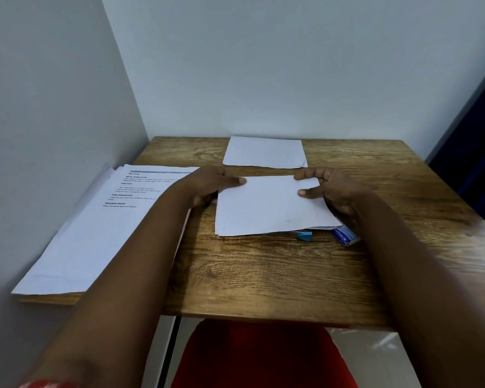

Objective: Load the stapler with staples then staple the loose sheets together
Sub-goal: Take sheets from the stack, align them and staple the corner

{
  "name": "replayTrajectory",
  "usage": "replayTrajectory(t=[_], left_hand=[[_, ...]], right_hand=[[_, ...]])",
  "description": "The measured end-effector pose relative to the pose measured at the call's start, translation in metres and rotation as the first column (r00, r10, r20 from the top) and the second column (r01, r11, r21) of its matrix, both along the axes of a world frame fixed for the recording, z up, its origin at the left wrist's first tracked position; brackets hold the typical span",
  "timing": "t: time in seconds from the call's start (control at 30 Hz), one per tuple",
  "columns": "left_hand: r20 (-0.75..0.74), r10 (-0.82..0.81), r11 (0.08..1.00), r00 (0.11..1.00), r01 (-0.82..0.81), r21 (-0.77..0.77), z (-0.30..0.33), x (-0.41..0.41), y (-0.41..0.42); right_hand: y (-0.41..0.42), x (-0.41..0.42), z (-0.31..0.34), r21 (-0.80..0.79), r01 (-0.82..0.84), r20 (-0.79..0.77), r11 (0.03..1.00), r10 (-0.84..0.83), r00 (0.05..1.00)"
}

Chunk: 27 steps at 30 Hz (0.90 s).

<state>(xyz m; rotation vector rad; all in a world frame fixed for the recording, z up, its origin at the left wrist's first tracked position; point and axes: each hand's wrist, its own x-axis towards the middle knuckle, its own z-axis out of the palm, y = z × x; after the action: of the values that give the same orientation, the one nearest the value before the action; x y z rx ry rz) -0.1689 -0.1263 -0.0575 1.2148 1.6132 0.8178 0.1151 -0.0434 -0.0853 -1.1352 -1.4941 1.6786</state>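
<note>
Both hands hold a small bundle of white loose sheets (269,208) just above the middle of the wooden table (263,275). My left hand (210,186) grips the bundle's left edge, thumb on top. My right hand (331,191) grips its right edge, thumb and forefinger on the top sheet. From under the bundle's near edge pokes a blue part, probably the stapler (305,236). A blue and white staple box (345,237) lies beside it, partly under my right hand. Another small white sheet (265,152) lies flat at the table's far edge.
A stack of printed white pages (95,233) covers the table's left side and overhangs its left edge by the wall. Walls stand close at the left and back. A dark blue panel (476,163) rises at the right. A red seat (263,357) sits below the near edge.
</note>
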Motion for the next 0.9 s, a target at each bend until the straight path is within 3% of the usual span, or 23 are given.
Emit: replayTrajectory(t=[0.1, 0.27, 0.43, 0.73, 0.9], left_hand=[[-0.265, -0.003, 0.999, 0.964, -0.009, -0.043, 0.017, 0.007, 0.020], [-0.490, -0.099, 0.995, 0.866, 0.086, -0.048, 0.044, 0.027, 0.041], [-0.498, -0.180, 0.980, 0.848, 0.198, -0.018, 0.059, 0.060, 0.047], [-0.396, -0.047, 0.965, 0.917, 0.144, 0.220, 0.059, 0.069, 0.048], [-0.428, -0.017, 0.944, 0.904, 0.155, 0.290, 0.062, 0.068, 0.042]], right_hand=[[-0.002, 0.001, 0.002, -0.012, 0.004, -0.026, 1.000, -0.004, 1.000], [-0.006, 0.000, 0.007, -0.032, -0.023, -0.032, 0.999, 0.022, 0.999], [-0.016, -0.012, 0.014, 0.038, -0.033, -0.075, 0.999, 0.035, 0.997], [-0.013, -0.020, 0.031, 0.320, -0.007, 0.040, 0.947, -0.006, 0.999], [-0.021, -0.025, 0.040, 0.328, 0.029, 0.004, 0.944, -0.032, 0.999]])
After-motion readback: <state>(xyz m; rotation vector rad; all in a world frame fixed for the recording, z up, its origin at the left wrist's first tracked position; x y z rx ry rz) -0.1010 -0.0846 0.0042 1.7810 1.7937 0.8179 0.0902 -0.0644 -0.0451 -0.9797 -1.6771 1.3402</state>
